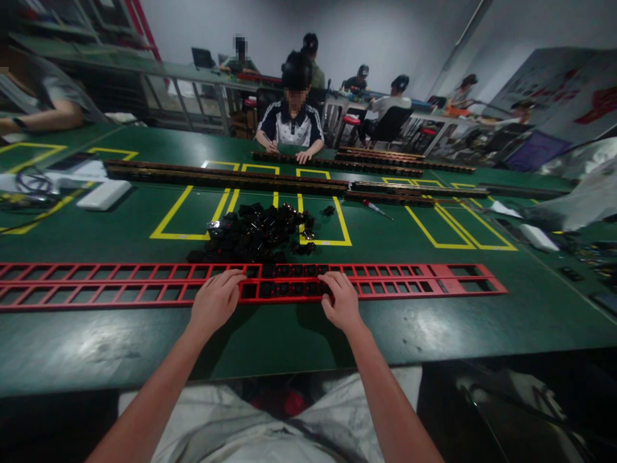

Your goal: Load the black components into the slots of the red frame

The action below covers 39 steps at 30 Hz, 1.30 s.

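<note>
A long red slotted frame (494,281) lies across the table in front of me, with two rows of rectangular openings. Small black parts (289,289) fill several openings in its middle, between my hands. My left hand (218,297) rests over the frame to the left of these parts, fingers bent together on its rails. At the right end of the filled stretch, my right hand (341,299) curls its fingers and thumb around a black part, which is mostly hidden. Just beyond the frame lies a loose pile of black parts (260,231).
Long dark strips (226,177) lie across the green table (385,328) behind the pile. A screwdriver (377,209) is near them. White boxes (103,195) and cables (36,186) sit at left. A co-worker (292,125) handles strips opposite me.
</note>
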{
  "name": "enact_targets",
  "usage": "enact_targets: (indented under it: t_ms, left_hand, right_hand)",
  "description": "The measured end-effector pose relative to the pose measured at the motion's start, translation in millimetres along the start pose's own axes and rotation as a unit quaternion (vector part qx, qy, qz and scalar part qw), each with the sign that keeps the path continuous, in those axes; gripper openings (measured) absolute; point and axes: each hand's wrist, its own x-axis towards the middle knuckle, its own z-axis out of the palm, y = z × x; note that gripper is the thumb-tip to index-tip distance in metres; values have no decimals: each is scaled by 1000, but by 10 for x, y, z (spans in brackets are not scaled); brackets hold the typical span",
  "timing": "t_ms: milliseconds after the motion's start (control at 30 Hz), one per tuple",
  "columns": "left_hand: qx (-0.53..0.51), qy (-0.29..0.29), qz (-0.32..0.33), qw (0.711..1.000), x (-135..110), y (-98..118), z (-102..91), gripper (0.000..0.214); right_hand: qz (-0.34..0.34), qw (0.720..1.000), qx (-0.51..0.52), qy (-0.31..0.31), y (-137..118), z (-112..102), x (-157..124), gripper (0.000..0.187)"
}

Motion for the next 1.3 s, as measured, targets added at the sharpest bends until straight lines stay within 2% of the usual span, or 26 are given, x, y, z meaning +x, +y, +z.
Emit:
enact_targets:
  t_ms: [167,1300]
  left_hand:
    - [3,-3,1,1000,-4,-6,2,34]
    - [10,-4,8,1000,-8,-17,9,32]
  right_hand:
    - [0,1000,0,6,22,22,-6,57]
    - [-21,999,0,44,44,43,-14,55]
